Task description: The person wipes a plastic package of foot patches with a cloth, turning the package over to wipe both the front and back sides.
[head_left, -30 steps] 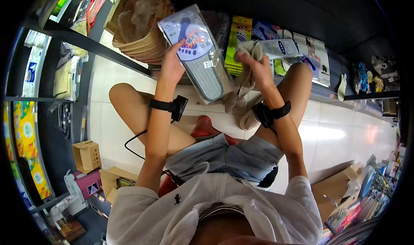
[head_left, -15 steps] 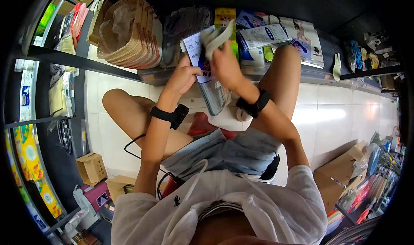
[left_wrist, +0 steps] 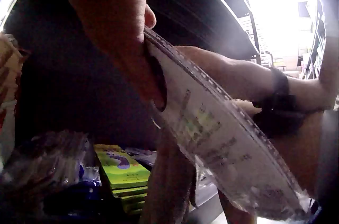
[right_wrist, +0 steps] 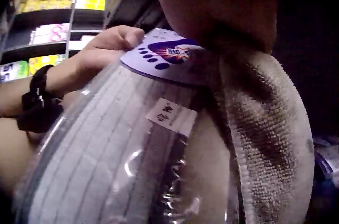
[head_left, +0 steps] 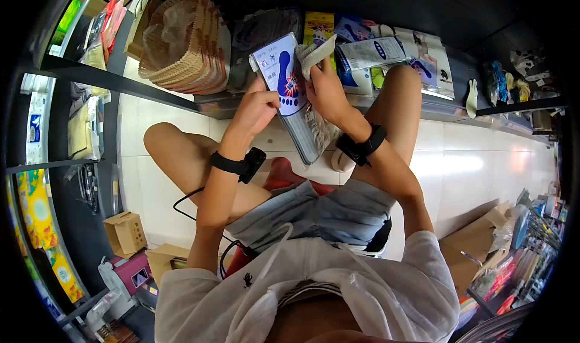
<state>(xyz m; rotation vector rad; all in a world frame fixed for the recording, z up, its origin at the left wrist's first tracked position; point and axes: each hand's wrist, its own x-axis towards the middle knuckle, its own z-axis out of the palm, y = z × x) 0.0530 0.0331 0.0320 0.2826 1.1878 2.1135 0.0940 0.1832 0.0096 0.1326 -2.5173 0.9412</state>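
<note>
My left hand (head_left: 257, 108) grips a plastic-wrapped pack of insoles (head_left: 270, 58) by its left edge, thumb on the printed card side. The card shows a blue footprint, and grey striped insoles (right_wrist: 100, 128) show through the wrap in the right wrist view. In my right hand (head_left: 329, 98) is a greyish terry cloth (head_left: 317, 53), bunched up and standing out above the fingers. That hand is at the pack's right edge, and the cloth hangs beside the pack in the right wrist view. The left wrist view shows the pack's pale back (left_wrist: 212, 139) with print.
On the low shelf ahead stand stacked woven baskets (head_left: 181, 53), dark wrapped packs (head_left: 260, 29), yellow-green packs (head_left: 318, 24) and a white-blue packet (head_left: 374, 53). Side shelves (head_left: 60, 166) rise at the left. Cardboard boxes (head_left: 125, 234) sit behind on both sides.
The right hand has brought the cloth leftward and up to the pack's edge. The pack was turned partly edge-on half a second ago, and its printed face now shows more fully.
</note>
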